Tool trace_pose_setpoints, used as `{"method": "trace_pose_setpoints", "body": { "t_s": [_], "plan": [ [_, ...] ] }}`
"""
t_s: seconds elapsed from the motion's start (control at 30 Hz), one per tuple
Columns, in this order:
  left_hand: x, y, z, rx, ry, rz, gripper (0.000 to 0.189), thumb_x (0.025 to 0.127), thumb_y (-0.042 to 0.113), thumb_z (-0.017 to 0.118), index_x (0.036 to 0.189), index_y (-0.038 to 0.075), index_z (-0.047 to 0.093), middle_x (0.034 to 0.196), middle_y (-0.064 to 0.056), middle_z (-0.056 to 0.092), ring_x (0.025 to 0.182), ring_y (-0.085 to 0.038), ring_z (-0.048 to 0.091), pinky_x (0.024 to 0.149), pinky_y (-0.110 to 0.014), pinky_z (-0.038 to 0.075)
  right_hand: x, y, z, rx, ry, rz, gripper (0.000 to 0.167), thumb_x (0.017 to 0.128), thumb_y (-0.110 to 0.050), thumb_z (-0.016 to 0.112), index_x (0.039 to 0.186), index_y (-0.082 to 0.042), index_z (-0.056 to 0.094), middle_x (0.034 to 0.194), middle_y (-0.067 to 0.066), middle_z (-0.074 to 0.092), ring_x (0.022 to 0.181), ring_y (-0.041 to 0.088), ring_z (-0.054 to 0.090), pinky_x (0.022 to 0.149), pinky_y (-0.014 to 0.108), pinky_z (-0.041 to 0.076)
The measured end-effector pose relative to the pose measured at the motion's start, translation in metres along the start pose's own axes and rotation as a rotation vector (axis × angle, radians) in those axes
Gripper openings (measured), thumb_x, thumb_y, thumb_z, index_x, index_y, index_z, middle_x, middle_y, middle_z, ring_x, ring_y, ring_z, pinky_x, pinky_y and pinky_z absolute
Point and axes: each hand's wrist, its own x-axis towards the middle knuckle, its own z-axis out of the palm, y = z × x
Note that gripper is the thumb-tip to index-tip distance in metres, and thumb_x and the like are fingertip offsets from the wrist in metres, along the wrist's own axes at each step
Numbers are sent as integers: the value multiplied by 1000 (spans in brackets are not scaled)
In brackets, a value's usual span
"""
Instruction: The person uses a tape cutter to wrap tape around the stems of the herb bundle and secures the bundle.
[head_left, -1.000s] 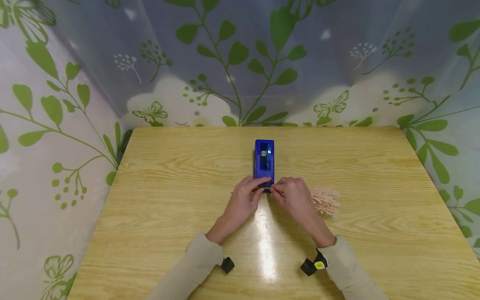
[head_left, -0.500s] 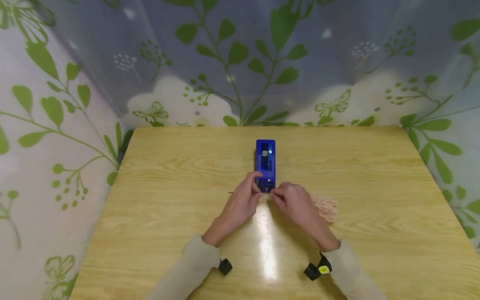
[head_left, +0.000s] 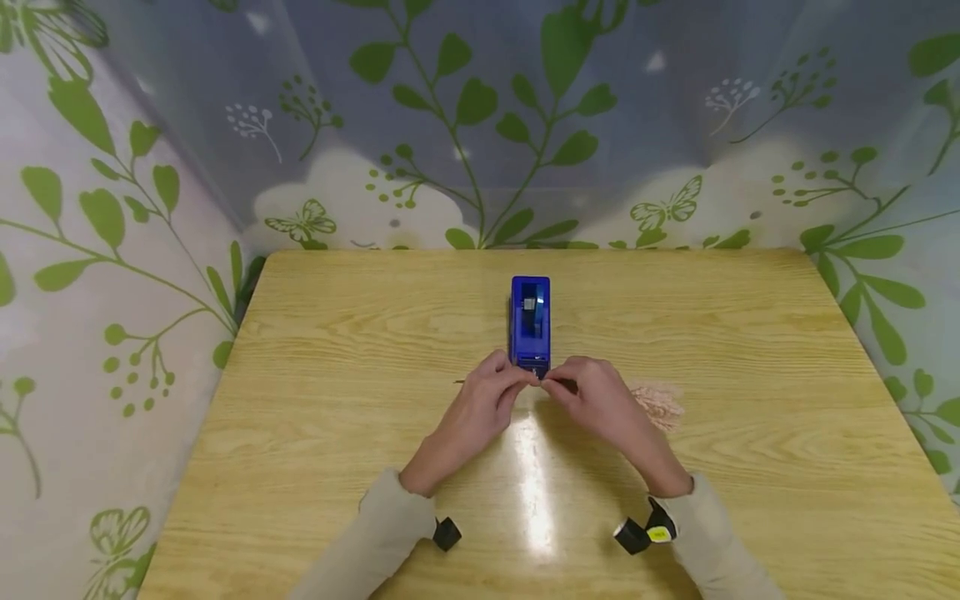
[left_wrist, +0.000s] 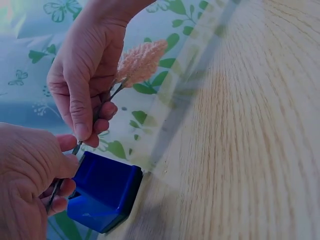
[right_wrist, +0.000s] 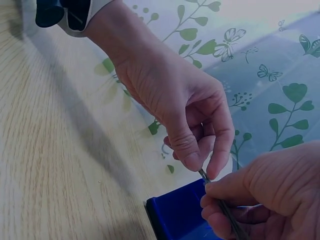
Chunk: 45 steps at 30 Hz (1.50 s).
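A bunch of pink dried flowers lies sideways between the hands, its fluffy heads beyond the right hand. In the left wrist view its thin dark stems run through both hands. My right hand pinches the stems nearer the heads between thumb and fingers. My left hand pinches them farther along, the fingertips of both hands almost meeting. Just beyond the fingertips stands a blue tape dispenser, its near end partly hidden by the fingers. Whether tape is on the stems is too small to tell.
The wooden table reaches out on both sides of the hands. Behind it hangs a patterned cloth with green leaves and butterflies. A black wrist camera sits at the left sleeve, another camera at the right.
My left fingers have come away from the dispenser's near end and closed in at the stems beside the right fingertips. The flower heads have turned and shifted slightly.
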Motion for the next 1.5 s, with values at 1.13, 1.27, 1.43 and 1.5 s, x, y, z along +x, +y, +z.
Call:
{"method": "trace_pose_setpoints", "body": {
  "t_s": [1.13, 1.27, 1.43, 1.5],
  "plan": [
    [-3, 1, 3, 100, -209, -172, 22, 98, -5, 67, 114, 3, 79, 97, -1, 47, 93, -16, 48, 79, -26, 48, -1, 3, 10, -164, 66, -107, 10, 81, 3, 86, 81, -6, 81, 78, 1, 73, 64, 9, 64, 57, 23, 53],
    [-3, 1, 2, 52, -231, -211, 18, 98, -2, 68, 113, 2, 78, 97, -2, 47, 94, -17, 48, 81, -27, 48, -2, 2, 12, -177, 47, -76, 11, 81, 3, 86, 80, -6, 80, 76, 0, 70, 66, 9, 63, 59, 24, 54],
    [-2, 2, 1, 1, -245, -254, 12, 100, 7, 69, 107, 2, 79, 97, -3, 55, 94, -19, 51, 81, -29, 49, -2, 2, 15, -182, 35, -40, 13, 80, 1, 87, 78, -8, 78, 75, -1, 66, 65, 9, 58, 58, 24, 51],
    [-1, 2, 1, -8, -254, -272, 11, 100, 7, 70, 103, 3, 79, 94, -3, 61, 91, -18, 54, 80, -28, 50, -2, 2, 17, -169, 9, -29, 14, 81, 0, 87, 77, -8, 77, 74, -2, 64, 64, 8, 55, 58, 23, 49]
  ]
}}
